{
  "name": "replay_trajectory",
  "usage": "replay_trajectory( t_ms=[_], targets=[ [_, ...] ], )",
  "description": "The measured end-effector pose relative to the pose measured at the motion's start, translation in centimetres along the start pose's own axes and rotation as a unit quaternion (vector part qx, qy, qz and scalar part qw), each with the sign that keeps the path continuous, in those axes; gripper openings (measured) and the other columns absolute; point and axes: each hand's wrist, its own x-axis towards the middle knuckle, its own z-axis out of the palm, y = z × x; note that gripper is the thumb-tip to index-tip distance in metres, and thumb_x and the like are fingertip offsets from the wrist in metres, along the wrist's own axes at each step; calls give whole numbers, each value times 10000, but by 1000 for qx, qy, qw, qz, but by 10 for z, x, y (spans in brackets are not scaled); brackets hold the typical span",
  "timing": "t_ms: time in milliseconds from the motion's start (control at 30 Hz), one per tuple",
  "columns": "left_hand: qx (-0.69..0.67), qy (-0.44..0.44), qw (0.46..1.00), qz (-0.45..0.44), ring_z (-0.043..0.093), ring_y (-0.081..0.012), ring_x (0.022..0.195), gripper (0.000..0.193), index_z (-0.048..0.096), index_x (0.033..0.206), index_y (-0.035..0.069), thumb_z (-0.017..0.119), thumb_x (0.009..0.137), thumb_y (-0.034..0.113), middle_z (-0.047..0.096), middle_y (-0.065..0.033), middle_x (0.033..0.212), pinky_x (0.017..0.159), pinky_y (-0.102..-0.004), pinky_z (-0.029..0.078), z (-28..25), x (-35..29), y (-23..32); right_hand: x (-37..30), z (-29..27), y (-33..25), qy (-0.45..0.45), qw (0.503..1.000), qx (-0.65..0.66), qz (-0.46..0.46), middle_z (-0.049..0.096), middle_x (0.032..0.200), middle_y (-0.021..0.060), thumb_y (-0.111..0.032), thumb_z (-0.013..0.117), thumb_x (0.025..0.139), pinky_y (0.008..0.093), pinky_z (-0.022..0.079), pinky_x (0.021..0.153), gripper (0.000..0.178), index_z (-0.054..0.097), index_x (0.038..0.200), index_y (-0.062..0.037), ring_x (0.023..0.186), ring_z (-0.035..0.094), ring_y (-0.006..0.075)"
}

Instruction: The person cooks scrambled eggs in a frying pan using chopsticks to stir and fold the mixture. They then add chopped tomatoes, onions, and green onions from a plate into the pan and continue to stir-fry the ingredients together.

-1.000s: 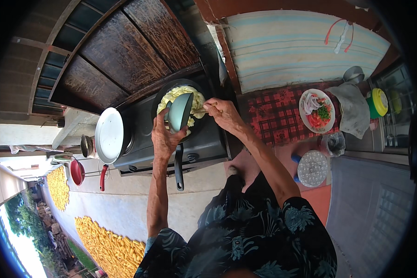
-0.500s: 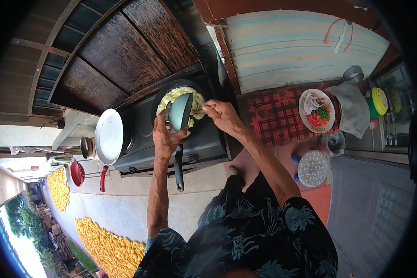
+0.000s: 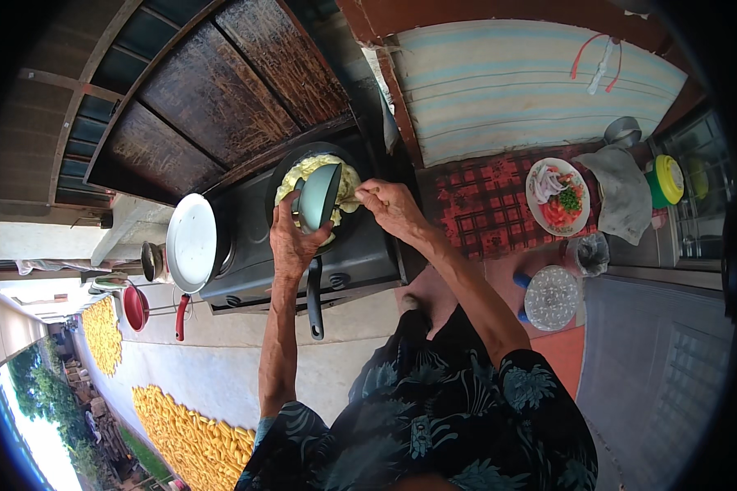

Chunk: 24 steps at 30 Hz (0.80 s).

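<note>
My left hand (image 3: 295, 244) grips a teal bowl (image 3: 323, 192), tilted on its side over a dark frying pan (image 3: 315, 304) on the stove. Lumpy yellow food, which looks like scrambled egg (image 3: 306, 169), shows around the bowl inside the pan. From the right, my right hand (image 3: 390, 206) closes its fingers round a thin utensil (image 3: 350, 202) that reaches to the bowl's rim. The utensil's tip is hidden, so its kind is unclear. The bowl's inside faces away from view.
Left on the stove (image 3: 250, 204) rests a white pan lid (image 3: 193, 236) beside a red handle (image 3: 181, 315). Rightward, a plate (image 3: 558, 196) of chopped tomato, onion and greens sits on a red checked cloth (image 3: 483, 200). A patterned stool (image 3: 552, 298) stands nearby; corn cobs (image 3: 192, 430) cover the ground at lower left.
Almost nothing differs. My right hand has shifted very slightly; the bowl stays tilted over the pan.
</note>
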Motion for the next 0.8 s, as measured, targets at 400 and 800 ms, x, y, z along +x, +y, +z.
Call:
replay_trajectory(
  t_ms=[400, 800],
  targets=[
    [-7, 5, 1000, 9, 662, -316, 920, 772, 513, 1275, 73, 888, 608, 173, 609, -182, 1119, 769, -417, 556, 5, 3, -3, -2, 1, 4, 5, 1000, 9, -24, 526, 659, -10, -145, 621, 976, 241, 378, 506, 160, 677, 985, 5, 591, 434, 51],
    [37, 37, 999, -1, 669, -290, 885, 745, 510, 1267, 45, 874, 635, 196, 636, -197, 1100, 761, -385, 557, -1, 17, -16, -5, -3, -4, -2, 1000, 1, 16, 598, 691, 138, -175, 622, 948, 349, 444, 547, 184, 662, 924, 3, 555, 546, 223]
  ],
)
